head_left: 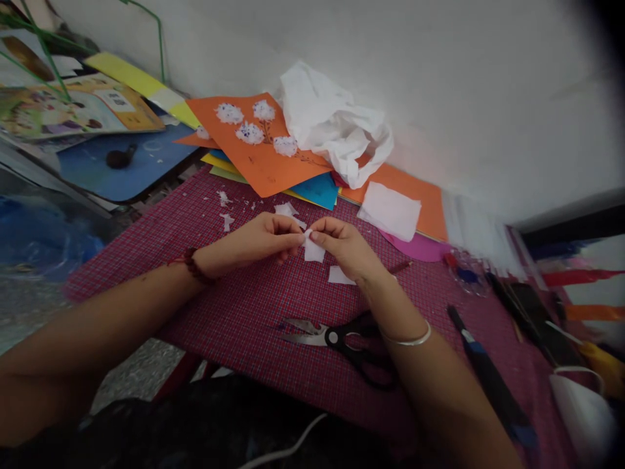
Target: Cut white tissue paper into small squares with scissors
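Paper scrap (313, 251) hung above the middle of the red cloth (244, 312), pinched at its top edge by the left hand (266, 238) and right hand (342, 246). Scissors (332, 337) lay nearer the front edge, bare cloth between them and the hands

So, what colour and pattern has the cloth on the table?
Dark red, finely checked cloth; head view shows it best.

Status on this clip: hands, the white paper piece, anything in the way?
Left hand and right hand both pinch the small white paper piece over the checked cloth. Scissors lie beneath the right forearm, untouched. Nothing blocking.
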A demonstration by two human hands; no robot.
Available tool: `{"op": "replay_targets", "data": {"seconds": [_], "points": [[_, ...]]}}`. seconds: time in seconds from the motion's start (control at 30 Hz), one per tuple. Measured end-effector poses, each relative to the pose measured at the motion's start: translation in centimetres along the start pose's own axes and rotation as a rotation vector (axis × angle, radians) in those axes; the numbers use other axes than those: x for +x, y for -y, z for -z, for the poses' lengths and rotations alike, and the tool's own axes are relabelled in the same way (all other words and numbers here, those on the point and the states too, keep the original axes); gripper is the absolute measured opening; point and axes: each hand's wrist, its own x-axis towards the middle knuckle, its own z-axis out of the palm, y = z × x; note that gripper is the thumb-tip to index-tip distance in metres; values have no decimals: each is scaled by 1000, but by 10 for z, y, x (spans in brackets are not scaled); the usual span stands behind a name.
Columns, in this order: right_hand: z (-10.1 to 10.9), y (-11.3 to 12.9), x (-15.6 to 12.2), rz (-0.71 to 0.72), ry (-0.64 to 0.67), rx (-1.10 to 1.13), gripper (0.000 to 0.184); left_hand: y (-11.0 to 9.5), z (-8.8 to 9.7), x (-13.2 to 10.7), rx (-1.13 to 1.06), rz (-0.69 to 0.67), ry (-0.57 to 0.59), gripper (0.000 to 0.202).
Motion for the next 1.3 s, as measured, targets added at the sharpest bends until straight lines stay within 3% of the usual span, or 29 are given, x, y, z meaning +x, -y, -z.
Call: {"op": "replay_targets", "data": {"seconds": [0.2, 0.63, 1.3], "points": [[-2, 2, -2, -30, -3, -32, 10, 8, 2, 3, -59, 6, -87, 12], [-10, 2, -3, -62, -20, -17, 11, 6, 0, 2, -239, 102, -65, 6], [-6, 1, -3, -48, -32, -82, 9, 9, 1, 5, -240, 134, -49, 7]]}}
